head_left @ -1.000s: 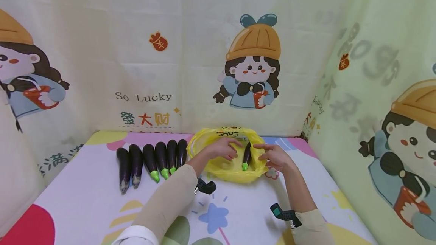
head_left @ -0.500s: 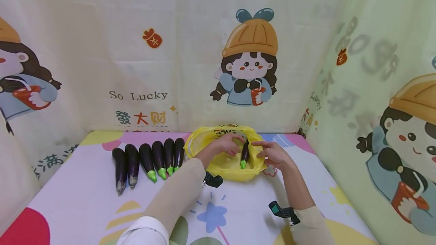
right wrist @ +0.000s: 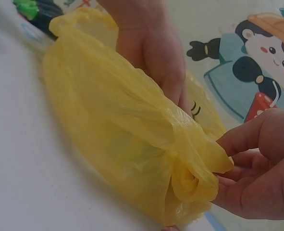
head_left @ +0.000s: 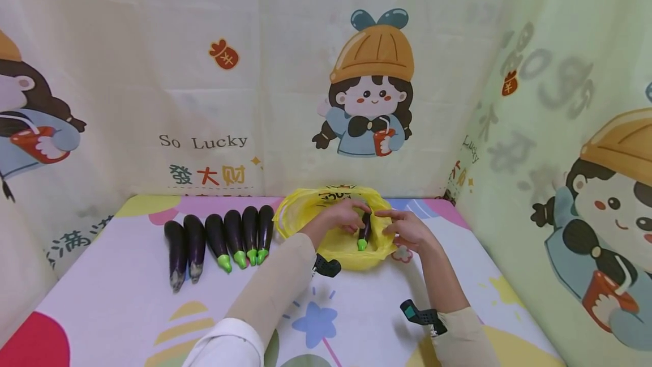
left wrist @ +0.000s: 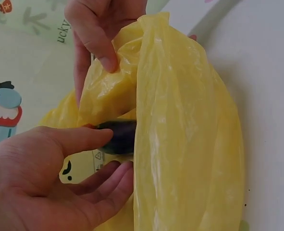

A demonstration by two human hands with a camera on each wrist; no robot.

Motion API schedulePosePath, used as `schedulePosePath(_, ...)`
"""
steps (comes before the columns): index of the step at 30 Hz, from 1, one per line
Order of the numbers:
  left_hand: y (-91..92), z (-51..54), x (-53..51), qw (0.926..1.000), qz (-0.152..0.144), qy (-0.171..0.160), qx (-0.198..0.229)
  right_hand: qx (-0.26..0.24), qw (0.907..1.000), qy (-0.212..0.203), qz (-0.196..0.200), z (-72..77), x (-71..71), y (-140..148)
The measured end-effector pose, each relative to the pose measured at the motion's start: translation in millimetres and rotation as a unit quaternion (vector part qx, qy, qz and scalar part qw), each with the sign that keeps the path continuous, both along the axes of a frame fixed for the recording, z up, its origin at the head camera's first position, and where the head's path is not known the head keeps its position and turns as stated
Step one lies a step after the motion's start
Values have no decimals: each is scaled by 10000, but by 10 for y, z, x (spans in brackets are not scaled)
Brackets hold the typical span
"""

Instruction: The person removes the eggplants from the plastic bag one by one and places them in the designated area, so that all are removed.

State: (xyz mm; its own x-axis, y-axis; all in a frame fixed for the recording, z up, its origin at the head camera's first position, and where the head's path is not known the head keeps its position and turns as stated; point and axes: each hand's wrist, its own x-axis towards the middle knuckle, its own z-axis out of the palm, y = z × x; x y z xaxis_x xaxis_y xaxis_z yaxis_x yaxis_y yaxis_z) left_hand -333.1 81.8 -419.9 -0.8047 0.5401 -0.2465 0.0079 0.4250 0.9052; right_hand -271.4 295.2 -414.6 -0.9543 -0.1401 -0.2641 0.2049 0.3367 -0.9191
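A yellow plastic bag (head_left: 346, 262) lies on the table with its mouth spread wide. Inside its right part is a dark purple eggplant (head_left: 363, 238), green stem end toward me. My left hand (head_left: 342, 215) reaches into the bag and holds the eggplant's far end between thumb and fingers; in the left wrist view the thumb lies along the eggplant (left wrist: 122, 137) and some fingertips are hidden by the bag. At the right rim, my right hand (head_left: 409, 228) pinches the bag's edge, which the right wrist view shows as folded plastic (right wrist: 199, 168) between thumb and fingers.
Several eggplants (head_left: 216, 237) stand in a row left of the bag, stem ends toward me. The table (head_left: 377, 316) has a printed cloth. A patterned curtain (head_left: 285, 84) rises behind it and another (head_left: 519, 186) along the right side.
My left hand has moved right inside the bag, from beside the eggplant onto its far end. My right hand keeps its place at the rim. The head view has shifted slightly.
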Motion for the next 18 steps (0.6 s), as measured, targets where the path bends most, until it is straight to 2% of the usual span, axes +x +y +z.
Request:
schedulePosePath(11, 83, -9, 18, 9997, -108, -186, -77, -38, 10000, -32, 4, 8, 11, 11)
schedulePosePath(18, 135, -47, 40, 9995, -116, 18, -298, -134, 9999, -42, 67, 25, 23, 15)
